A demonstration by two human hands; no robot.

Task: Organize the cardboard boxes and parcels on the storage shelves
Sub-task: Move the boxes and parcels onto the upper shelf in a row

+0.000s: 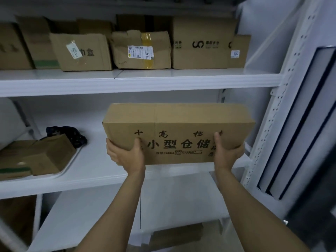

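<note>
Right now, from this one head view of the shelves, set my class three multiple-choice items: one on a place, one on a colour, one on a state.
1. Where does the crumpled black plastic bag lie?
A. on the white middle shelf, at the left
B. hanging from a hook
C. on the floor

2. What colour is the print on the long brown cardboard box?
A. red
B. black
C. green

3. How is that box held?
A. by one hand alone
B. by nobody; it lies untouched
C. by the left hand and the right hand together

Answers:
1 A: the bag sits behind the small brown cartons on that shelf.
2 B: its characters are black.
3 C: each hand grips a lower corner.
</note>
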